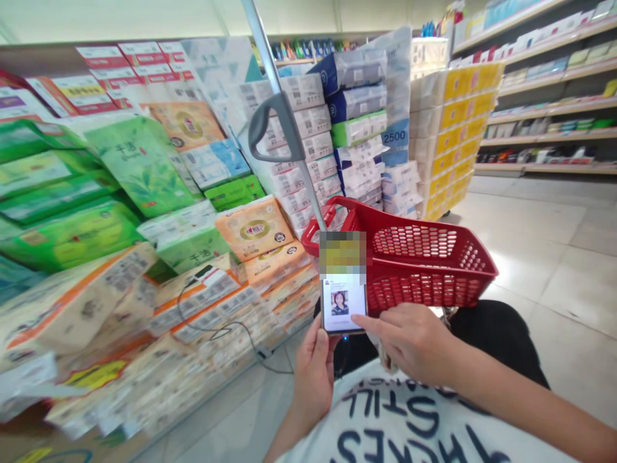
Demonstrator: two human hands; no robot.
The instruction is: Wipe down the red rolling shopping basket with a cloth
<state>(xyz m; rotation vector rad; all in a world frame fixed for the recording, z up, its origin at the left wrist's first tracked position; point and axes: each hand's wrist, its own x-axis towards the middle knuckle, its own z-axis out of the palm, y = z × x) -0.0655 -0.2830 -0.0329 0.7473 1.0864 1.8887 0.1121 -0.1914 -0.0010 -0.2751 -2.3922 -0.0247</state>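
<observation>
I have a slim, flat smartphone (343, 321) upright in the left hand (315, 360), its glass screen bright white with a small portrait photo; the top is pixelated and the tiny text unreadable. Before me, the red plastic shopping basket (414, 222) has perforated lattice walls, and by its left corner a shiny metal pole (264, 48) carries a grey looped handle (277, 132). Soft, glossy film wraps the green tissue packs (139, 164) and orange tissue packs (253, 228), both printed with Chinese characters. I can read "2500" on a blue-and-white package (395, 136) and an upside-down "STILL" on the white shirt (409, 418). The phone sits in front of the basket's left end, clamped between left thumb and fingers. The right hand (414, 337) is separate, index finger extended over the screen's lower right corner; I can't tell whether it touches, or whether the curled fingers hold anything.
</observation>
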